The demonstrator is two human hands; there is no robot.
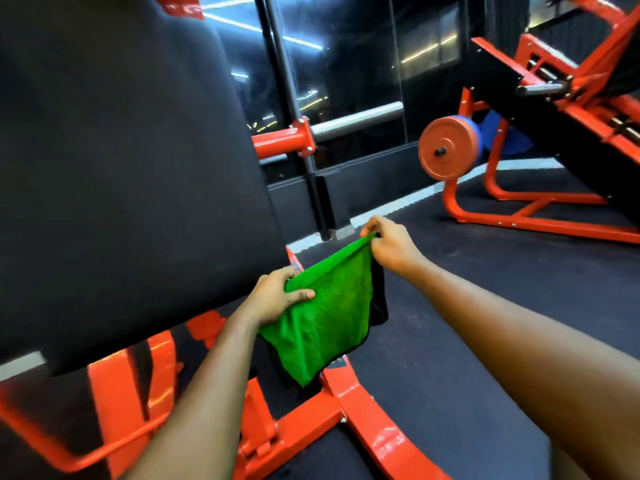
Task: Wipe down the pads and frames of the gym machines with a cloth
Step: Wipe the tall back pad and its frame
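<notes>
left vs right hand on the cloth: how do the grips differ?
The left hand sits lower, beside the black pad; the right hand is higher, over the floor. The left hand grips the cloth at its side edge, thumb laid across the front; the right hand pinches a top corner in curled fingers. Shared: both hold the same green cloth, spread between them.

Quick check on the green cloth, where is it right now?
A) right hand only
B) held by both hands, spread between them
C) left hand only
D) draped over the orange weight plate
B: the left hand grips the lower-left edge of the green cloth, and the right hand pinches its upper corner, so the cloth hangs spread between the hands.
</notes>
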